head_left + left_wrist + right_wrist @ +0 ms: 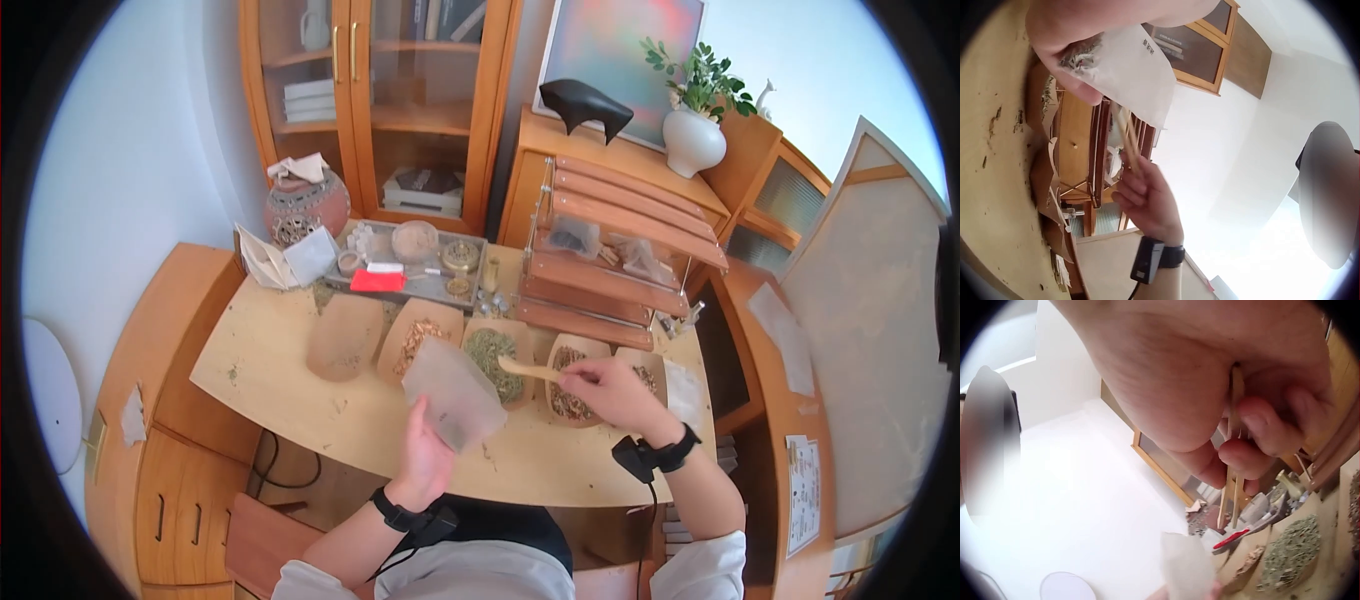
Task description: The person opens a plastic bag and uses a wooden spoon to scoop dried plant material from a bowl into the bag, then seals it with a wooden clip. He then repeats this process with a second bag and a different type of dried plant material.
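A translucent white pouch [455, 395] with plant bits in its bottom [1082, 57] is gripped by my left hand [428, 452] above the table's front part. My right hand [612, 395] pinches a light wooden tool [530, 370], which looks like tweezers with two prongs in the right wrist view [1235, 494]. Its tip is over the paper tray of green dried herb [492, 352]. Beneath the right hand stands a tray of reddish-brown pieces [570, 398]. The tray of orange-brown chips [412, 345] lies partly behind the pouch.
At the left of the row sits a paper tray [342, 350] with few scraps. Behind are a grey tray [430, 290] with a red packet [378, 281], a patterned pot [305, 205] and a wooden rack [610, 260]. A clear bag [684, 392] lies at the right.
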The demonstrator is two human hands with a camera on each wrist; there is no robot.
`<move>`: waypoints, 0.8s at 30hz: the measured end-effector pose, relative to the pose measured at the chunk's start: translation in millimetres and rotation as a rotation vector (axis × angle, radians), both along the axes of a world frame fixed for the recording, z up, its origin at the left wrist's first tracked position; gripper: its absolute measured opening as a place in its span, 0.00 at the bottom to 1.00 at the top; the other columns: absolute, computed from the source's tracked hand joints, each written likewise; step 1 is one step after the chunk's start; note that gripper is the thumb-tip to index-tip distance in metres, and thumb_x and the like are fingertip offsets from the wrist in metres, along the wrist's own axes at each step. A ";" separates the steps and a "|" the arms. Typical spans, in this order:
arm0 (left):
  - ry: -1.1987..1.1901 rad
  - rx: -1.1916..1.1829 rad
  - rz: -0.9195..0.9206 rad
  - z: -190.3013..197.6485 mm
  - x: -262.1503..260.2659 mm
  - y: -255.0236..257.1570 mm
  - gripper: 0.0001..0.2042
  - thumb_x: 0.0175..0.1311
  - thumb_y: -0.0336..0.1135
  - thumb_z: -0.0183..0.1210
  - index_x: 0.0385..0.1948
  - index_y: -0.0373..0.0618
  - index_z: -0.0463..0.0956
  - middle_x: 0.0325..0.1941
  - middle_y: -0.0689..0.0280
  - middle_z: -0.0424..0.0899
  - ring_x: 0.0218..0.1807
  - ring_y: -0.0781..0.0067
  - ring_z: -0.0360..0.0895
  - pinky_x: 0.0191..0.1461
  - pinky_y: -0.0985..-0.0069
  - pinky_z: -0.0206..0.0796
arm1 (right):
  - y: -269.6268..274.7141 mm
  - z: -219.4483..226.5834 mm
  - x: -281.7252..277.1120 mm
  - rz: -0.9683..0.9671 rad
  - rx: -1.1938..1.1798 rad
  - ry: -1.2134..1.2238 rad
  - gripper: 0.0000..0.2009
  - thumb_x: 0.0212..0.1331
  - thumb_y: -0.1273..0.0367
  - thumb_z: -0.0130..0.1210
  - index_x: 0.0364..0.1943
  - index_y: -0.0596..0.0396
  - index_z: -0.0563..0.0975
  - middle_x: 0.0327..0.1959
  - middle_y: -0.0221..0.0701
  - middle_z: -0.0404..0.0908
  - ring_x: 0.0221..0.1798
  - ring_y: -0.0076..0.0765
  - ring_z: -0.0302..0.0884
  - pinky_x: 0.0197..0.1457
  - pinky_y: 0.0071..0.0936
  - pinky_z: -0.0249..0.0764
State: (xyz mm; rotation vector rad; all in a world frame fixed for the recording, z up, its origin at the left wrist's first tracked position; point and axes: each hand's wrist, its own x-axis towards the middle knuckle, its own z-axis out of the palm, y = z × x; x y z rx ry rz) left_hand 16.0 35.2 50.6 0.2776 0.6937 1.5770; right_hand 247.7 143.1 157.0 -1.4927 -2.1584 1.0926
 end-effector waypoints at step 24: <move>-0.023 0.074 -0.103 16.3 -32.2 121.4 0.24 0.75 0.55 0.38 0.63 0.53 0.67 0.57 0.69 0.78 0.55 0.69 0.75 0.49 0.66 0.71 | 60.7 -48.4 -6.0 -0.049 0.369 -0.330 0.11 0.57 0.59 0.58 0.34 0.49 0.85 0.31 0.42 0.85 0.37 0.52 0.83 0.42 0.44 0.79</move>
